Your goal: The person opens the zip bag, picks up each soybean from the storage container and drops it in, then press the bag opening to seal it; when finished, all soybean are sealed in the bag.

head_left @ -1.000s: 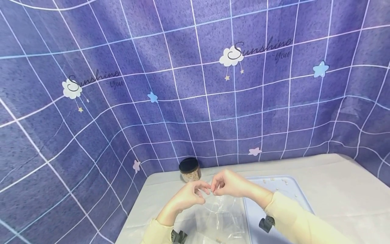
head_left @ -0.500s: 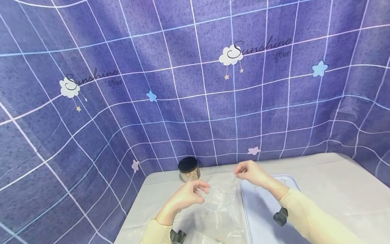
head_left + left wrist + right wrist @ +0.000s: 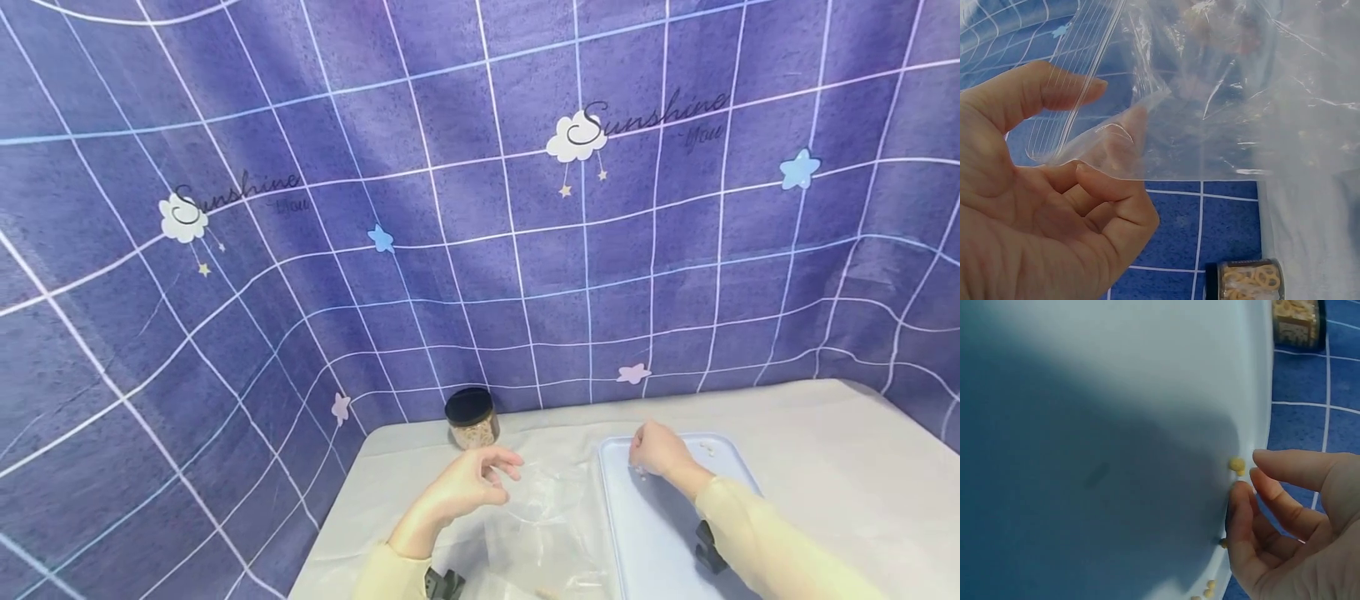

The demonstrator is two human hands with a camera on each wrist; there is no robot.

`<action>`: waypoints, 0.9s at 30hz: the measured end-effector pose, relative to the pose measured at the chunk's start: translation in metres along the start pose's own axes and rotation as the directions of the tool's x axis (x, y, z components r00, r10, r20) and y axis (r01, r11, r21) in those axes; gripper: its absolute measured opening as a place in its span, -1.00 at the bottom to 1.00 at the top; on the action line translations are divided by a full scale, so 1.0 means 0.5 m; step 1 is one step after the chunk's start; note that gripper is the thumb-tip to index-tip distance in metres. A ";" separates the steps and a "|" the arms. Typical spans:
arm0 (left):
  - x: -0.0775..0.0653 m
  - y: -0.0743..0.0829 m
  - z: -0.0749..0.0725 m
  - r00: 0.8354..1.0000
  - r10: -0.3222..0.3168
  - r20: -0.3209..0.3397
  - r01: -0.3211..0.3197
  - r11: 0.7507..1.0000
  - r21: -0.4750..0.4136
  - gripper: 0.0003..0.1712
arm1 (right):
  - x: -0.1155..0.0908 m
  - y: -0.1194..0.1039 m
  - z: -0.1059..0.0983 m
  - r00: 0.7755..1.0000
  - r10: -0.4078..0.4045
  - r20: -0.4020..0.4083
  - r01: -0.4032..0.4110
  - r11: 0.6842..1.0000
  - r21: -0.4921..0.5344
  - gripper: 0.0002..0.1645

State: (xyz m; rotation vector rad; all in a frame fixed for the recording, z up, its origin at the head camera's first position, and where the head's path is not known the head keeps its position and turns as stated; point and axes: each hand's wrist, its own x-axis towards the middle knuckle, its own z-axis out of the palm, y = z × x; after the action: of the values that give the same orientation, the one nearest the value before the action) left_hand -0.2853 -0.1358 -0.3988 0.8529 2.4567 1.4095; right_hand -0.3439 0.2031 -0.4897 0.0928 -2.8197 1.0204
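My left hand [image 3: 467, 483] holds up a clear zip bag [image 3: 1210, 144] by its mouth. In the left wrist view the thumb sits behind the zip strip, while the curled fingers [image 3: 1116, 203] support the lower edge. At the far end of a pale blue tray [image 3: 660, 546] is my right hand [image 3: 663, 450], bent toward the surface. The right wrist view has its thumb and fingers parted around a small yellow piece [image 3: 1237, 464] by the tray's rim. More small yellow pieces [image 3: 1210, 586] lie farther along that rim.
A black-lidded jar [image 3: 472, 419] of small ring-shaped pieces stands behind the left hand. Grey cloth [image 3: 840, 467] covers the table. A purple-blue checked curtain [image 3: 525, 275] hangs behind and along the left side.
My right hand has left the bag's mouth beside the left hand and moved right, then down to the tray's far end. The left hand has stayed in place with the bag.
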 end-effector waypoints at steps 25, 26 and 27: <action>0.013 -0.016 0.009 1.000 -0.008 -0.007 0.008 1.000 0.002 -0.40 | -0.013 -0.147 -0.012 0.946 -0.322 -0.040 0.310 0.860 0.406 -0.93; 0.014 -0.017 0.009 1.000 -0.008 -0.007 0.008 1.000 0.003 -0.40 | -0.019 -0.166 -0.016 0.929 -0.369 -0.032 0.347 0.837 0.422 -0.93; 0.014 -0.017 0.009 1.000 -0.007 -0.007 0.007 1.000 0.004 -0.40 | -0.025 -0.183 -0.019 0.911 -0.412 -0.022 0.379 0.815 0.438 -0.93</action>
State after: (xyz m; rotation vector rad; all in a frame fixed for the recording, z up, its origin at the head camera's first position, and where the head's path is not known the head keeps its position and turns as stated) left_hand -0.2927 -0.1318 -0.4075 0.8415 2.4653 1.4083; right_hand -0.3207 0.1390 -0.4264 0.7482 -2.4096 1.5266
